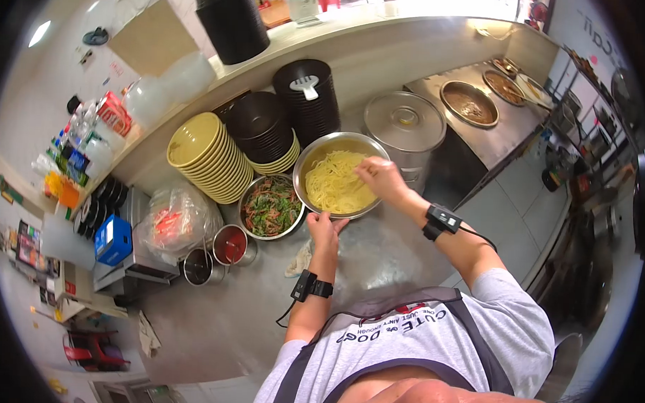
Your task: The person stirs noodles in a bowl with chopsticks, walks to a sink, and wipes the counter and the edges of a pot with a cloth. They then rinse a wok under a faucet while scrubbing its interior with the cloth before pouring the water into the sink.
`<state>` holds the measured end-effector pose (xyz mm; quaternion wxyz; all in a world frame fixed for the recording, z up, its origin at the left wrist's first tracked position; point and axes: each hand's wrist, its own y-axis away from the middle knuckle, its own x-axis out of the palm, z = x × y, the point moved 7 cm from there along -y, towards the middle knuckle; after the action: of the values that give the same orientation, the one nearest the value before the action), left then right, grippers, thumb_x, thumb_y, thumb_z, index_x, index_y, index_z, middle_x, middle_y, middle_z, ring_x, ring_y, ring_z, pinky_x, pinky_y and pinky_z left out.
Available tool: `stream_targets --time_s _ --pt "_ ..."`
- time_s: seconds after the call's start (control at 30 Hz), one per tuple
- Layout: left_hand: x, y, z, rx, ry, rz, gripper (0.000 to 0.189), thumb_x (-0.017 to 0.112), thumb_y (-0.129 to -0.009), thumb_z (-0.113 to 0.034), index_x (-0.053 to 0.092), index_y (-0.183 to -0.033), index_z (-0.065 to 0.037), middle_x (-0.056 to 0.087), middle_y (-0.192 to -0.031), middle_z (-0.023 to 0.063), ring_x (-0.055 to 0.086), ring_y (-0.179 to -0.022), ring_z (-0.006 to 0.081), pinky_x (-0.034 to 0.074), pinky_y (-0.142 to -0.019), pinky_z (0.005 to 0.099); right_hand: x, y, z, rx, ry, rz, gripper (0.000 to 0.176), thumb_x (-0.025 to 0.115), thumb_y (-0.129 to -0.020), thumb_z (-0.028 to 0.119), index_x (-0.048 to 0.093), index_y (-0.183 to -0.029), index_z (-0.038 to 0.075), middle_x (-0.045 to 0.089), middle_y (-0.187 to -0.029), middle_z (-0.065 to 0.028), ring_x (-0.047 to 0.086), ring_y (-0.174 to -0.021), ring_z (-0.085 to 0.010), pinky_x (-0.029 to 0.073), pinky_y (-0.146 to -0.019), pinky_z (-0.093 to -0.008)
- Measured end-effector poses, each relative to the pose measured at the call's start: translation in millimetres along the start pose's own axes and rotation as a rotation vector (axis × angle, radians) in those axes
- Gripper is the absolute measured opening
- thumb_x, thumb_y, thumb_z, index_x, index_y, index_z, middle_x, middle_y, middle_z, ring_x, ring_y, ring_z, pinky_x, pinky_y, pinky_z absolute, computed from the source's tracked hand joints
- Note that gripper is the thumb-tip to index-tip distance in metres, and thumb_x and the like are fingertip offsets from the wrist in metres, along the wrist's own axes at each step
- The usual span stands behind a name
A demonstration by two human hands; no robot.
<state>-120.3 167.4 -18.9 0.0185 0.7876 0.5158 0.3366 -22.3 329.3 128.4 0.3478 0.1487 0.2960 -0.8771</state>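
Note:
A large metal bowl (301, 189) of yellow noodles (337, 181) stands on the steel counter. My left hand (324, 230) grips the near side of this bowl at its lower rim. Over the right part of the noodles, my right hand (381, 178) is closed with its fingertips down at the strands; exactly how much it pinches is hidden. Touching the bowl on the left is a second metal bowl (271, 207) with chopped greens and reddish strips. A small pot of red sauce (230, 245) sits farther left, beside a dark-filled metal cup (199, 267).
Behind the bowls rise stacked yellow bowls (209, 158) and black bowls (308, 105). A lidded steel pot (405, 123) stands at the back right, near round pans of brown food (469, 105). A crumpled cloth (300, 261) lies by my left wrist. A plastic bag (178, 225) is at left.

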Motion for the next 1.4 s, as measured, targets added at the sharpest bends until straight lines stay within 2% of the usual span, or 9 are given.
stream_targets --time_s 0.23,0.37,0.53,0.63,0.73,0.83,0.9,1.13,1.4 --pt "-3 -10 -3 0.023 -0.055 -0.020 0.019 0.046 -0.079 0.002 0.032 -0.092 -0.002 0.048 -0.097 0.0198 0.060 -0.074 0.0333 0.058 -0.051 0.0451 35 47 22 -0.225 0.139 0.129 0.019 0.063 -0.080 0.023 0.063 -0.082 0.005 0.060 -0.079 -0.0134 0.059 -0.076 -0.0289 0.047 -0.068 -0.0383" --pt "-1 -12 -4 -0.016 0.002 0.114 0.015 0.048 -0.082 -0.003 0.037 -0.090 0.001 0.049 -0.098 0.0192 0.060 -0.076 0.0327 0.059 -0.058 0.0463 12 66 49 -0.326 0.297 0.177 0.045 0.068 -0.075 0.027 0.055 -0.113 0.009 0.056 -0.104 -0.0134 0.051 -0.100 -0.0333 0.043 -0.084 -0.0409" --pt "-24 34 3 -0.133 -0.042 0.097 0.047 0.055 -0.087 -0.030 0.036 -0.115 0.004 0.043 -0.097 0.0197 0.060 -0.070 0.0416 0.057 -0.062 0.0463 -51 122 39 -0.174 0.333 -0.007 0.069 0.072 -0.071 0.026 0.039 -0.129 0.009 0.050 -0.116 -0.0149 0.046 -0.108 -0.0351 0.040 -0.091 -0.0425" --pt "-60 66 51 -0.282 -0.211 0.101 0.027 0.053 -0.089 -0.028 0.042 -0.083 -0.003 0.050 -0.094 0.0150 0.056 -0.068 0.0289 0.056 -0.063 0.0465 -84 189 0 0.111 0.257 0.062 0.064 0.071 -0.072 0.025 0.041 -0.127 0.008 0.050 -0.117 -0.0154 0.047 -0.110 -0.0336 0.040 -0.092 -0.0412" --pt "-71 102 88 -0.486 -0.317 0.113 0.027 0.053 -0.089 -0.026 0.041 -0.078 -0.005 0.053 -0.078 0.0098 0.056 -0.061 0.0224 0.055 -0.056 0.0356 -127 268 -39 0.285 0.225 0.036 0.045 0.067 -0.078 0.024 0.052 -0.115 0.004 0.056 -0.109 -0.0166 0.053 -0.103 -0.0316 0.044 -0.089 -0.0393" --pt "-23 123 6 0.511 -0.732 0.063 0.031 0.062 -0.085 -0.023 0.049 -0.102 -0.001 0.050 -0.079 0.0069 0.049 -0.057 0.0173 0.043 -0.050 0.0280 -165 347 -83 0.701 -0.069 -0.133 0.032 0.063 -0.081 0.020 0.059 -0.104 -0.002 0.063 -0.099 -0.0156 0.061 -0.090 -0.0246 0.049 -0.079 -0.0346" --pt "47 150 -47 1.096 -1.291 0.025 0.075 0.073 -0.074 -0.025 0.035 -0.133 0.001 0.046 -0.087 0.0097 0.043 -0.078 0.0231 0.040 -0.068 0.0355 -181 396 -121 0.885 -0.215 -0.271 0.027 0.060 -0.083 0.016 0.059 -0.101 -0.004 0.065 -0.093 -0.0126 0.063 -0.080 -0.0181 0.051 -0.069 -0.0295" --pt "114 79 -30 0.703 -1.511 0.203 0.062 0.073 -0.069 -0.029 0.050 -0.123 -0.010 0.055 -0.094 0.0163 0.055 -0.079 0.0321 0.045 -0.072 0.0374 -224 457 -164 0.958 -0.262 -0.226 0.021 0.057 -0.085 0.014 0.060 -0.098 -0.003 0.065 -0.079 -0.0090 0.062 -0.066 -0.0140 0.049 -0.057 -0.0254" --pt "177 126 1 1.087 -1.655 0.285 0.045 0.071 -0.069 -0.026 0.059 -0.110 -0.010 0.053 -0.090 0.0166 0.054 -0.084 0.0326 0.045 -0.075 0.0391 -258 459 -185 0.835 0.096 -0.087 0.021 0.062 -0.080 0.017 0.063 -0.091 -0.001 0.066 -0.079 -0.0161 0.065 -0.072 -0.0259 0.050 -0.065 -0.0335"
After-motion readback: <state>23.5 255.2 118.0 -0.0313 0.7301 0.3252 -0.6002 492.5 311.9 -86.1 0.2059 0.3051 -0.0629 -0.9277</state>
